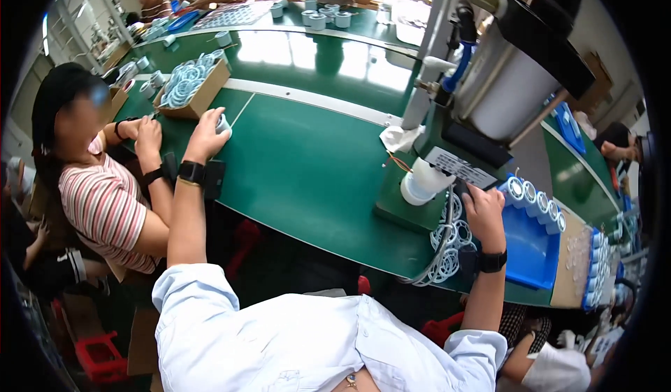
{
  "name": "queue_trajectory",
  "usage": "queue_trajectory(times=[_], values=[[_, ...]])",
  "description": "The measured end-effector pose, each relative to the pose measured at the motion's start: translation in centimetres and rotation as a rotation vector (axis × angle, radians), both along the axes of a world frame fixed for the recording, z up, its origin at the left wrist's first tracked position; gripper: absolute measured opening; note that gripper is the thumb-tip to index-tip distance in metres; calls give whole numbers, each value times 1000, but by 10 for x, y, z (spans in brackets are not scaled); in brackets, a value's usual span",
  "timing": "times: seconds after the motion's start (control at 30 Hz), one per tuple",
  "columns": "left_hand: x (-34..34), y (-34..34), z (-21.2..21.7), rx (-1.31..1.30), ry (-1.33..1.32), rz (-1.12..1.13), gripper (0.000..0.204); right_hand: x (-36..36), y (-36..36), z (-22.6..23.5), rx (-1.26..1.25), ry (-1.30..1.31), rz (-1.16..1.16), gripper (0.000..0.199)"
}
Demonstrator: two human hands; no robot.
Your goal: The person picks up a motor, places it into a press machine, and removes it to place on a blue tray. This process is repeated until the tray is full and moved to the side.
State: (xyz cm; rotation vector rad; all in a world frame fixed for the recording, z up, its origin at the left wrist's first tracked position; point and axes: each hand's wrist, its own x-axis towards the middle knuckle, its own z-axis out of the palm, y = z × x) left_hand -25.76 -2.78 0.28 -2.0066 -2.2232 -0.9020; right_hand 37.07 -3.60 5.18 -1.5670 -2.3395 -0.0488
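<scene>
Out to the left, my left hand (207,137) is closed round a small light-blue cylindrical part (222,123), above the green table near a co-worker's hands (148,137). My right hand (484,214) is at the right of a bench press (489,88), its fingers curled beside the lower corner of the label plate (461,167). What those fingers grip is hidden. Under the press head sits a white round part (418,188) on a green base (391,207), with thin coloured wires (400,162) beside it.
A cardboard box (210,88) of light-blue rings stands at the back left. Light-blue rings (447,255) hang at the table's front edge by a grey cable. Right of the press lies a blue tray (521,252) with cylindrical parts (535,200) along its far side. A co-worker sits close on my left.
</scene>
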Motion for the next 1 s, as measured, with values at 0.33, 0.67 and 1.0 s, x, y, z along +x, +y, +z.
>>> queue_trajectory(times=[0.33, 0.67, 1.0], values=[[183, -25, 36, 17, 256, -307, 66, -73, -4, 38, -322, 827, 166, 57], [232, -40, 12, -129, -655, -496, 53, 155, -41, -11, 155, 467, -525, 56], [300, -24, 49, -3, -732, -632, 56, 216, -83, 6, 377, 172, -1017, 64]])
